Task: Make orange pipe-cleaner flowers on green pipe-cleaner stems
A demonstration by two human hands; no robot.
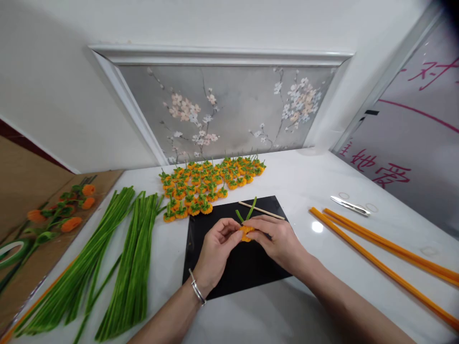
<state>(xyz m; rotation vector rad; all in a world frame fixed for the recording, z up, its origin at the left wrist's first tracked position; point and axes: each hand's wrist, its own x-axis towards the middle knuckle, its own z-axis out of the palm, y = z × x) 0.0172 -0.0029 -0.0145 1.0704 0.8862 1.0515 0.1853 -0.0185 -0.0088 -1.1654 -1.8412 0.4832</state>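
Observation:
Between my two hands is a small orange pipe-cleaner flower (246,233), with green pipe-cleaner ends (252,209) sticking up from it. My left hand (219,248) pinches the flower's left side with thumb and fingers. From the right, my right hand (278,239) pinches it too, fingertips at its top and right edge. Both hands are above a black mat (238,272). A thin pale stick (261,210) lies on the mat's far part, just beyond my right hand. The fingers partly hide the flower.
Many finished orange-and-green flower heads (195,186) stand behind the mat. Green pipe cleaners (131,267) lie in bundles at left, beside cardboard with orange flowers (71,223) and green tape (14,253). Orange pipe cleaners (380,248) and small scissors-like snips (349,205) lie at right.

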